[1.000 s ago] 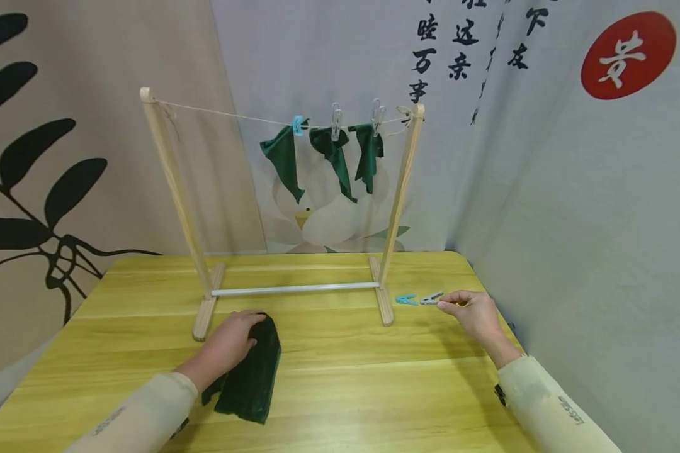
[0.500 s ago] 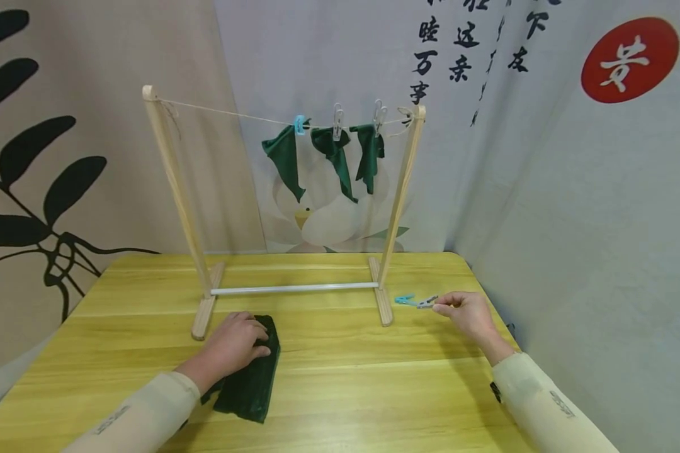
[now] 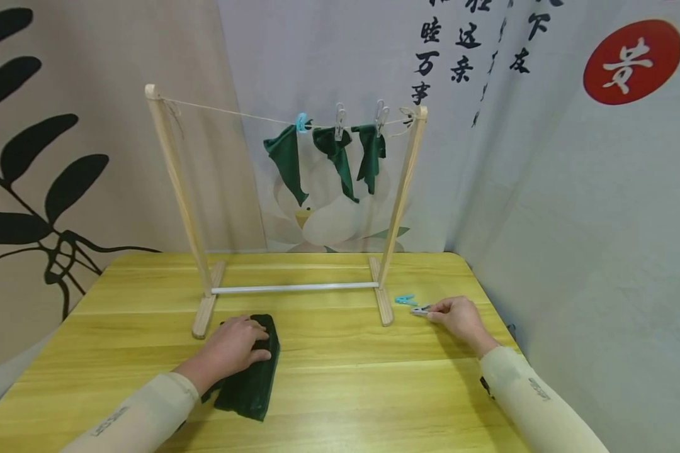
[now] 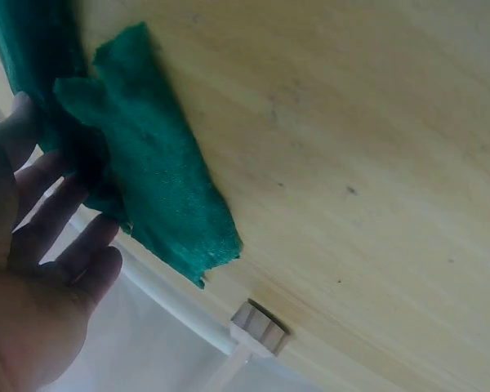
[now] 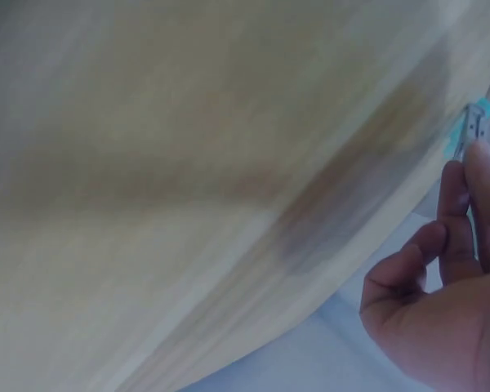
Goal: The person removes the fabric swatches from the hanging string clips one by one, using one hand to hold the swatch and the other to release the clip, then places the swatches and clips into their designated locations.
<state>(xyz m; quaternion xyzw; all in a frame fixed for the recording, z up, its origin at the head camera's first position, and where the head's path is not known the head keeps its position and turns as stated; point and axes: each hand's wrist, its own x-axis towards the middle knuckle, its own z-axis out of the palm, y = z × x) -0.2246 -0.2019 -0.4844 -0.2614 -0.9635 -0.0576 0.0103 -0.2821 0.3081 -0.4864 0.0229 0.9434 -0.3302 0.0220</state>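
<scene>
My left hand rests over a dark green cloth on the table, its thumb and fingers spread loosely. In the left wrist view a lighter green piece of cloth lies beside the fingertips. On the right, a grey clothespin is pinched between the thumb and index finger of my right hand. A blue clothespin lies just beyond it on the table. Three green cloths hang from the string, the left one by a blue clip, the middle one and right one by clear clips.
A wooden rack stands on the table, with a left post, a right post and a white bottom bar. The string runs between the post tops. Curtains hang behind and to the right.
My right hand has drawn the grey clothespin leftward and nearer, apart from the blue one. My left fingers have loosened from the dark cloth's top edge and now lie over it.
</scene>
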